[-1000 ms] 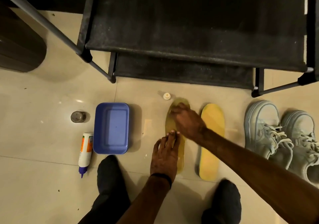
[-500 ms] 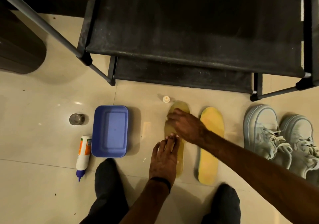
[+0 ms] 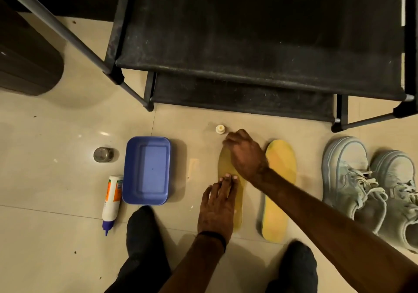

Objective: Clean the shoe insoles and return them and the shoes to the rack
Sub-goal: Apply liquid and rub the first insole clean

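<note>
Two yellow insoles lie side by side on the tiled floor. My left hand (image 3: 217,209) lies flat on the lower half of the left insole (image 3: 225,164), fingers together and pointing away from me. My right hand (image 3: 246,154) sits knuckles up over that insole's toe end, fingers bent down onto it; what is under them is hidden. The right insole (image 3: 281,159) lies bare, with my right forearm crossing above its middle. A pair of pale grey-blue shoes (image 3: 348,179) (image 3: 398,191) stands to the right. The black fabric shoe rack (image 3: 260,44) is just beyond.
A blue plastic tub (image 3: 130,157) sits left of the insoles. Beside it are a white bottle with a blue nozzle (image 3: 110,202) lying down and a small jar (image 3: 103,154). A small white cap (image 3: 219,129) rests near the insole's toe. My dark-socked feet (image 3: 142,236) (image 3: 296,265) flank the insoles.
My right hand has slid a little further up to the toe end of the left insole. My left hand stays pressed on the same insole.
</note>
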